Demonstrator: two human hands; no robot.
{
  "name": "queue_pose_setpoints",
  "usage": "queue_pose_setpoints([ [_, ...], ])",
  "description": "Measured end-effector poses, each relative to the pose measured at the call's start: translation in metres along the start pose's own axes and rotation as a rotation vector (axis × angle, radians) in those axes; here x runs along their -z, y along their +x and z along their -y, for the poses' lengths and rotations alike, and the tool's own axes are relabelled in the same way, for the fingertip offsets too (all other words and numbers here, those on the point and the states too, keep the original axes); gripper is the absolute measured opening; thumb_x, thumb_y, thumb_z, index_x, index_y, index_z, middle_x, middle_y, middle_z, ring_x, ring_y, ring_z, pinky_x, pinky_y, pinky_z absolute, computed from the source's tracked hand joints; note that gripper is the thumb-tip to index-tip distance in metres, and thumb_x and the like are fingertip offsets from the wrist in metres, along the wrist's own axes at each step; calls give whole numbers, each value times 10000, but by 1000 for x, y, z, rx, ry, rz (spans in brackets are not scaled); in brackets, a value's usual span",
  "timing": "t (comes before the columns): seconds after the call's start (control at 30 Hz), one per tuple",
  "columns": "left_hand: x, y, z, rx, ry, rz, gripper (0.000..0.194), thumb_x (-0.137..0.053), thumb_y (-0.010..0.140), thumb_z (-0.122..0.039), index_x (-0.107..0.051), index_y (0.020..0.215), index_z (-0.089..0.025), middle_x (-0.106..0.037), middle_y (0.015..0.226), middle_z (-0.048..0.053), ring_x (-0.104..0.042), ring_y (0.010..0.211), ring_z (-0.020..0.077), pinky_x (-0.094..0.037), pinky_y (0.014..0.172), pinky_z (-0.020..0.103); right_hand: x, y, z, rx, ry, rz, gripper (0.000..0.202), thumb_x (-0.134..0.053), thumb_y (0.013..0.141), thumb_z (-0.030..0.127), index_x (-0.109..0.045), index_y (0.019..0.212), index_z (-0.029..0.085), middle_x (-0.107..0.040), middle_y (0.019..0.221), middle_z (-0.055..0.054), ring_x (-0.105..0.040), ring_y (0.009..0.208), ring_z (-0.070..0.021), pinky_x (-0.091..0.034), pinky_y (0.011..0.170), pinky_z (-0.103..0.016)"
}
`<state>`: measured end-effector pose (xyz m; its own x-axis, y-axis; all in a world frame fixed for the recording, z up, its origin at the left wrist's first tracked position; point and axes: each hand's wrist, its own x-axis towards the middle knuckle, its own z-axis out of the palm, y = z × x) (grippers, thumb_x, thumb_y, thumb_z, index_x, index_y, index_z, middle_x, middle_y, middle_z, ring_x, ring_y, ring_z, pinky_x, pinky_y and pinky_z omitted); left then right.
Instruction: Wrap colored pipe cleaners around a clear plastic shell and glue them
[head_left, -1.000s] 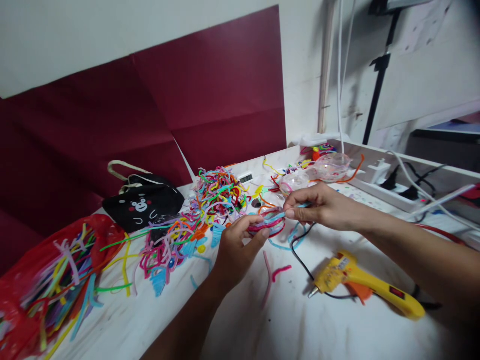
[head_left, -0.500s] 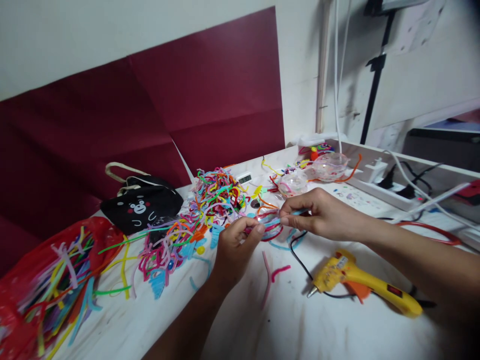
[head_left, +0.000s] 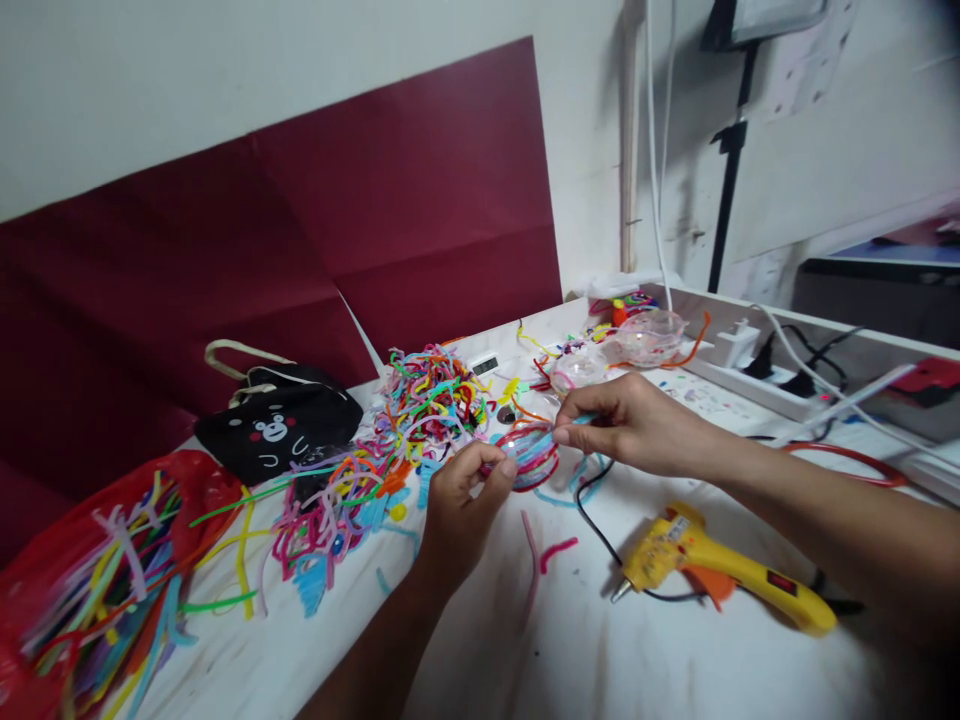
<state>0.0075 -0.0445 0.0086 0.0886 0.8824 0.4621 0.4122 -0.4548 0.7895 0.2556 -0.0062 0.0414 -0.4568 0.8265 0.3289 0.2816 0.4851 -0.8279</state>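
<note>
Between my hands is a clear round plastic piece (head_left: 534,462), ringed with red, pink and light blue pipe cleaners. My left hand (head_left: 472,490) is closed on its left edge, thumb and forefinger pinched together. From the right, my right hand (head_left: 626,425) pinches a light blue pipe cleaner (head_left: 585,421) at the piece's upper right edge. A light blue strand (head_left: 559,500) lies on the table below it. Nearer to me lie a pale pink pipe cleaner (head_left: 532,560) and a short hot-pink one (head_left: 559,550).
A yellow glue gun (head_left: 720,565) with a black cord lies at right. At left are a tangled pipe-cleaner pile (head_left: 431,400), a black drawstring bag (head_left: 281,425) and a red plastic bag (head_left: 199,485). Clear bowls (head_left: 649,338) and a power strip (head_left: 787,390) stand farther back.
The ringed plastic piece has turned, showing more of its round face. Both hands keep their pinches, almost in place. The whole view has shifted slightly.
</note>
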Motion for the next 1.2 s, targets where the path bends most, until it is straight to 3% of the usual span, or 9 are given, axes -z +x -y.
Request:
queue_pose_setpoints([
  [0.23, 1, 0, 2, -86, -46, -29, 285, -741, 932, -424, -674, 730, -234, -693, 738, 13, -623, 715, 187, -510, 696, 308, -1, 1, 0, -90, 112, -19, 489, -912, 753, 665, -784, 742, 194, -623, 596, 18, -488, 580, -143, -331, 531, -279],
  [0.53, 4, 1, 6, -210, -100, -6, 289, -742, 975, -379, -665, 737, -235, -707, 773, 27, -677, 792, 208, -573, 776, 330, 0, 1, 7, -132, 244, 10, 475, -988, 682, 619, -767, 700, 198, -654, 591, 19, -513, 569, -135, -352, 538, -279],
  [0.83, 6, 4, 11, -292, -148, 26, 317, -733, 1015, -399, -662, 752, -236, -671, 748, 13, -666, 750, 204, -574, 740, 330, 3, 2, 12, -142, 255, 42, 467, -998, 660, 616, -757, 682, 216, -667, 570, 22, -525, 551, -138, -389, 538, -277],
  [0.97, 6, 3, 10, -264, -165, 31, 332, -736, 1023, -407, -663, 742, -246, -666, 755, 21, -664, 769, 216, -570, 760, 347, 4, 1, 12, -125, 230, 35, 430, -964, 704, 587, -761, 692, 208, -669, 582, 15, -531, 560, -140, -392, 547, -279],
  [1.2, 6, 4, 12, -266, -181, 58, 387, -734, 1026, -493, -647, 740, -247, -656, 746, 24, -645, 754, 225, -554, 742, 359, 3, -2, 8, -95, 159, 11, 458, -944, 726, 611, -756, 722, 194, -598, 562, 39, -462, 543, -124, -303, 519, -274],
])
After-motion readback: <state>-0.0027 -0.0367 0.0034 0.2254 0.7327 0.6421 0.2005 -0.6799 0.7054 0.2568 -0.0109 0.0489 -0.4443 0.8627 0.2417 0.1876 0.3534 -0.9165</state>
